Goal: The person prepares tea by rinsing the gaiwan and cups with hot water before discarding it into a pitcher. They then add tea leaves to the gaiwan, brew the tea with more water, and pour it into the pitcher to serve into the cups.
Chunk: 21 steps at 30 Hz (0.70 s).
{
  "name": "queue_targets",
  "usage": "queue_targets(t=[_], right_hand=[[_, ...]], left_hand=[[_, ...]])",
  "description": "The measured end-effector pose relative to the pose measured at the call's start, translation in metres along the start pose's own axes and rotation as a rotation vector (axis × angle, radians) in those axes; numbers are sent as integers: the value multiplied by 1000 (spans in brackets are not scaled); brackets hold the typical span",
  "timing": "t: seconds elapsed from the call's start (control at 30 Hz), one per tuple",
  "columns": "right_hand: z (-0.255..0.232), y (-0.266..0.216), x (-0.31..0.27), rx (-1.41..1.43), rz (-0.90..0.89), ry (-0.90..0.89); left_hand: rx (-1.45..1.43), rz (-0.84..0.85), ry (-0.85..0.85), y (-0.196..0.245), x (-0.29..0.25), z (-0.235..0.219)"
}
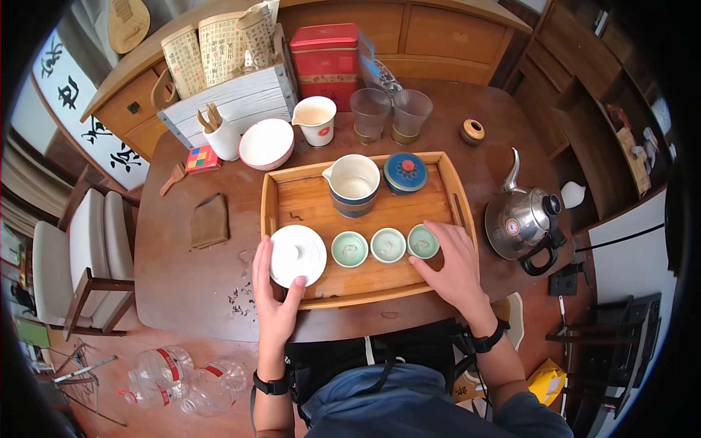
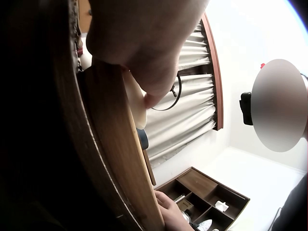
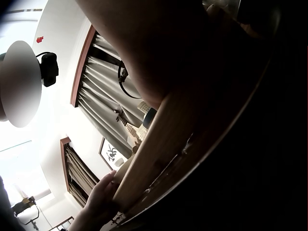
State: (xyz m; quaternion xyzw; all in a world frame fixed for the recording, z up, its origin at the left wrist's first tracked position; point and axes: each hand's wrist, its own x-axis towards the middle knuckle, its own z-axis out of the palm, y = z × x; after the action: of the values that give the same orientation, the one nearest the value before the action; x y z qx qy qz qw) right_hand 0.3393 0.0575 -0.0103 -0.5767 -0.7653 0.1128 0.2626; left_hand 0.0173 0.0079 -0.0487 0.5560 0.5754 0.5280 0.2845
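Note:
In the head view a bamboo tea tray (image 1: 365,294) holds a white gaiwan (image 1: 310,257) with its lid on, at the front left. My left hand (image 1: 276,306) grips the gaiwan's edge, thumb at the front, fingers along the left side. Three pale green teacups stand in a row: a left cup (image 1: 350,250), a middle cup (image 1: 388,246) and a right cup (image 1: 423,242). Around the right cup my right hand (image 1: 458,270) has thumb and forefinger at opposite sides of the rim. Both wrist views show mostly the tray's side, with the cups hidden.
Behind the cups on the tray stand a spouted pitcher (image 1: 353,188) and a blue lidded jar (image 1: 406,174). A steel kettle (image 1: 520,223) stands right of the tray. A folded brown cloth (image 1: 209,221) and scattered tea leaves (image 1: 241,299) lie left. Glasses (image 1: 412,117) and a bowl (image 1: 267,144) stand behind.

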Motion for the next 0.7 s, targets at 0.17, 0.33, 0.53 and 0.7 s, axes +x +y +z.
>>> queue_targets(t=[0.17,0.33,0.53,0.7], right_hand=[[0,1,0,-3,-2,-2],[1,2,-1,1,-6,-1],[1,3,-1,-1,-12,1],[0,2,-1,8,-2,-5]], left_hand=[[9,-5,-7,3,0,0],[4,-8,-10,3,0,0],[26,-6,-11,4,0,-1],[47,-15,-12,4,0,0]])
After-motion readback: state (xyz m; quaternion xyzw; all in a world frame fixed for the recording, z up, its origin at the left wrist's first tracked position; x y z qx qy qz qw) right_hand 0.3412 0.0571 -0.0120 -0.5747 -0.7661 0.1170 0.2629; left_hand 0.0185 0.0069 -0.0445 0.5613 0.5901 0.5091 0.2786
